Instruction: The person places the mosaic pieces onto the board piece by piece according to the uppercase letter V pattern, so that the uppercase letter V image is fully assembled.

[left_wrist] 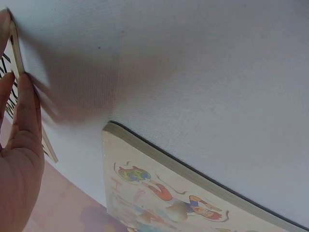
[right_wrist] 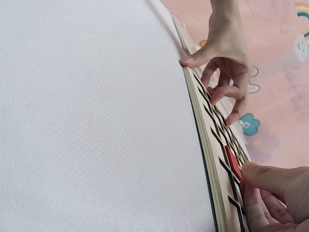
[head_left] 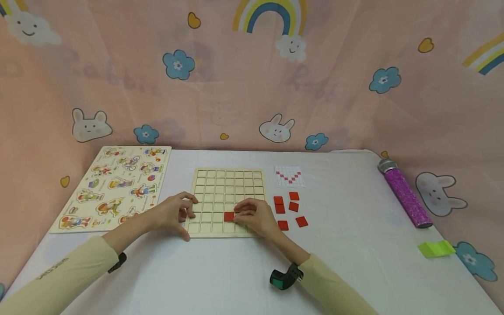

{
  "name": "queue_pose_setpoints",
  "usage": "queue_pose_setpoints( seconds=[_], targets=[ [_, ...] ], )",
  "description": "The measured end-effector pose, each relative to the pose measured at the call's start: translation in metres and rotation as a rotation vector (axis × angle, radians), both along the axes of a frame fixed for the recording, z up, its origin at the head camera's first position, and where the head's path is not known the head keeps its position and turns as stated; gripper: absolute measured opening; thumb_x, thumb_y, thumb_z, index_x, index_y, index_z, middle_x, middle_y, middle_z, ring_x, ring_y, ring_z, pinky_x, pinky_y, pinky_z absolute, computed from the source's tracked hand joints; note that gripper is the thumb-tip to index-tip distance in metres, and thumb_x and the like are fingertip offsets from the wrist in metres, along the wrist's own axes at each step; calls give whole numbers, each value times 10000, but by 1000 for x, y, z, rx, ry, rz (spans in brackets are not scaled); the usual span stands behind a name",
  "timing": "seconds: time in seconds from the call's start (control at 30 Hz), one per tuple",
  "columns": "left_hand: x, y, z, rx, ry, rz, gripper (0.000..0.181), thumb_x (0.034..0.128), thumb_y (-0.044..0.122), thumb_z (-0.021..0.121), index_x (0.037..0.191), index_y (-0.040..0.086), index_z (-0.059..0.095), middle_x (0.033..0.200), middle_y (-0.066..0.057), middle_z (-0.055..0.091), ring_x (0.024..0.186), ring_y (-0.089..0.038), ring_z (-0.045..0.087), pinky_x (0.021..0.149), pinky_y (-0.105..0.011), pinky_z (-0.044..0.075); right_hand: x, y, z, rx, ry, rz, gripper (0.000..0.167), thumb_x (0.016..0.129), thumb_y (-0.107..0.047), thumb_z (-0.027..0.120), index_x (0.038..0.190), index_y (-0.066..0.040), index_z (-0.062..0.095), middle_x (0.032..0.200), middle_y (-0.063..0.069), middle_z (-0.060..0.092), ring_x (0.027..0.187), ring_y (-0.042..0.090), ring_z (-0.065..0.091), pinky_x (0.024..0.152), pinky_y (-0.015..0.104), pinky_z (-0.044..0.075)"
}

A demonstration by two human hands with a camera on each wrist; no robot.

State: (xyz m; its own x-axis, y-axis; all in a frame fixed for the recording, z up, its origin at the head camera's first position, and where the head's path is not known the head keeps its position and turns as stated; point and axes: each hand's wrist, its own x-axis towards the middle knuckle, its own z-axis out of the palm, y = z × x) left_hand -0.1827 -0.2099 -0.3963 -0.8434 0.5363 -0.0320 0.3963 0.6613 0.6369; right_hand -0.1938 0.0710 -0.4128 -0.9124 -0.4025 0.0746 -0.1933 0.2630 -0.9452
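Note:
A pale wooden grid board (head_left: 229, 236) lies flat on the white table. My left hand (head_left: 173, 214) holds the board's left side, thumb at the near corner and bent fingers along the edge. A red square tile (head_left: 229, 216) sits low on the grid, near its middle. At the tile's right side, my right hand (head_left: 256, 216) pinches it between thumb and fingers, as the right wrist view shows; the fingertips partly cover it. Several loose red tiles (head_left: 283, 225) lie right of the board. Above them is a small pattern card (head_left: 289, 176) with red squares in a V.
Left of the board lies a picture puzzle board (head_left: 112, 188) with printed figures. A purple glitter microphone (head_left: 407, 197) and a bright green folded piece (head_left: 436, 249) lie at the right edge of the table. A pink patterned curtain (head_left: 244, 87) hangs behind.

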Motion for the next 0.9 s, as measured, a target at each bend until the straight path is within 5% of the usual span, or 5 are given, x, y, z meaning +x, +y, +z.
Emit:
queue_pose_setpoints(
  seconds=[0.43, 0.67, 0.9],
  targets=[
    [2, -2, -2, -17, -10, 18, 397, 567, 225, 929, 797, 102, 630, 1300, -149, 473, 793, -118, 524, 690, -210, 460, -3, 40, -3, -19, -55, -44, 297, 802, 13, 743, 1074, 64, 635, 1040, 202, 669, 928, 271, 665, 812, 226, 533],
    [2, -4, -1, -10, 55, -27, 407, 570, 248, 928, 797, 103, 622, 1273, -167, 483, 840, -147, 569, 737, -260, 470, -1, 68, 1, -25, -61, -92, 299, 818, 11, 727, 1095, 58, 624, 1082, 213, 651, 975, 272, 647, 830, 221, 525],
    [1, -2, -2, 3, 48, -33, 410, 570, 238, 929, 790, 103, 611, 1273, -168, 480, 788, -124, 542, 694, -236, 460, 3, 102, 1, 9, -55, -148, 316, 845, -34, 717, 1135, 33, 610, 1122, 199, 645, 1015, 277, 631, 832, 218, 524]
  ],
)
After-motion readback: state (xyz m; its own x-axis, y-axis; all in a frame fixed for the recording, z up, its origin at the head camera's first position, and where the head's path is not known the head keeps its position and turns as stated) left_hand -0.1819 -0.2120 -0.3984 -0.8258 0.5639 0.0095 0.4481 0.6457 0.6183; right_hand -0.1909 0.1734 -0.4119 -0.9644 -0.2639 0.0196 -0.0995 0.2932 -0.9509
